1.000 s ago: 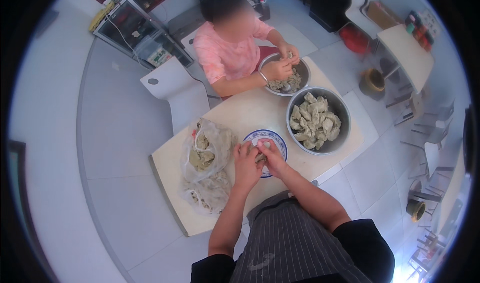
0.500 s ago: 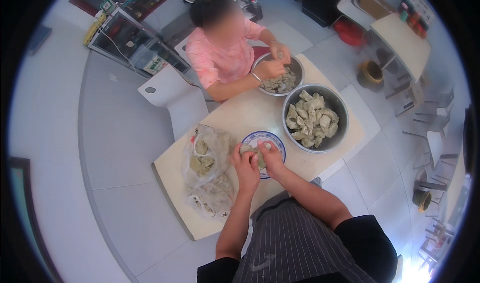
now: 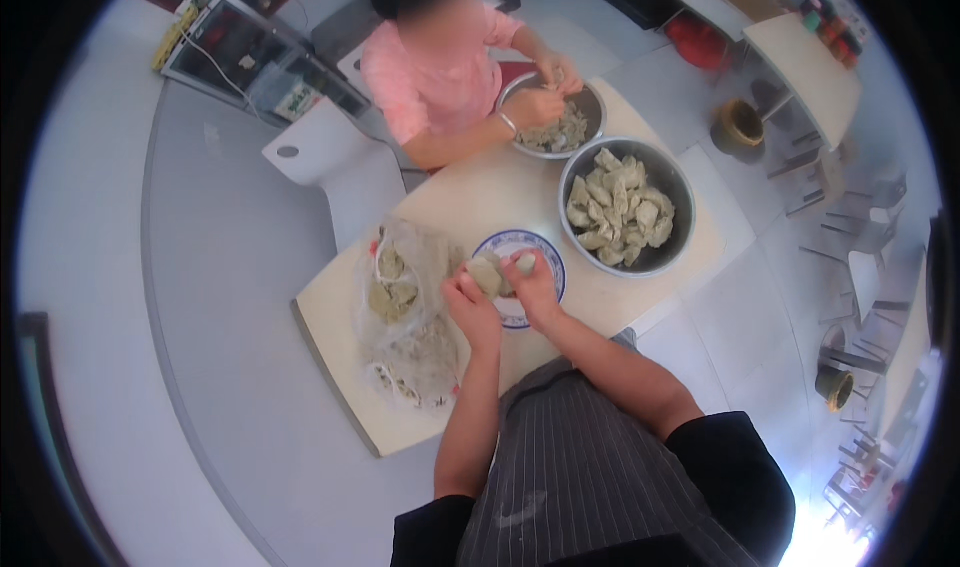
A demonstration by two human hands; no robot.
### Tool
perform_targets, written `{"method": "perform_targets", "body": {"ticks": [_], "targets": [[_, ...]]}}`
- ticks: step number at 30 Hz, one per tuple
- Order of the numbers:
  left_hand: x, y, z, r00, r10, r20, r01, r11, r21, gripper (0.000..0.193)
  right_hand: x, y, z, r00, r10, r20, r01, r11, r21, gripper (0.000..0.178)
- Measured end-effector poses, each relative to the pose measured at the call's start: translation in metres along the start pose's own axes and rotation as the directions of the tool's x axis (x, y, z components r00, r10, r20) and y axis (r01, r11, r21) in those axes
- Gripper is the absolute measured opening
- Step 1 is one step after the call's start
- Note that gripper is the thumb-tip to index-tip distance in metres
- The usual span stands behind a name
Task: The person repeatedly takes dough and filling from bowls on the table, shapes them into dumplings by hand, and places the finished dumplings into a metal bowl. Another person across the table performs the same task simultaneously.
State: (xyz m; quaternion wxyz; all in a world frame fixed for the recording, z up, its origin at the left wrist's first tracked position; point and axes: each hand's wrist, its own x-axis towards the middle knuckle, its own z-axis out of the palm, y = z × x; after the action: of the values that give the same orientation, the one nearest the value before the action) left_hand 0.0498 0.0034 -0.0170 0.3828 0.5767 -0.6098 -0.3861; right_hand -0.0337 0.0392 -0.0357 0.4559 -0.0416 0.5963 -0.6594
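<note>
Centrally, a grey-green piece (image 3: 485, 275) lies pinched between left grip (image 3: 472, 308) and right grip (image 3: 537, 293).

A plain black top (image 3: 735, 477) has sleeves (image 3: 433, 532) that end around the elbows, leaving the forearms (image 3: 470, 412) bare. Over it goes a dark grey apron (image 3: 590, 447) with thin, pale stripes running lengthwise and a curved, whitish mark (image 3: 523, 510) on its front. The hands (image 3: 474, 314) are bare too.
</note>
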Motion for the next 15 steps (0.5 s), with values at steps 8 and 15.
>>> {"method": "perform_targets", "body": {"ticks": [8, 15], "targets": [[0.013, -0.003, -0.001, 0.993, -0.061, 0.103, 0.069, 0.995, -0.073, 0.022, 0.010, 0.002, -0.007, 0.969, -0.247, 0.012, 0.240, 0.926, -0.291, 0.016], [0.014, -0.024, 0.004, 0.999, 0.007, -0.049, -0.024, 0.941, -0.338, 0.020, 0.018, 0.011, -0.012, 0.982, -0.171, -0.076, 0.154, 0.970, -0.187, 0.020]]}}
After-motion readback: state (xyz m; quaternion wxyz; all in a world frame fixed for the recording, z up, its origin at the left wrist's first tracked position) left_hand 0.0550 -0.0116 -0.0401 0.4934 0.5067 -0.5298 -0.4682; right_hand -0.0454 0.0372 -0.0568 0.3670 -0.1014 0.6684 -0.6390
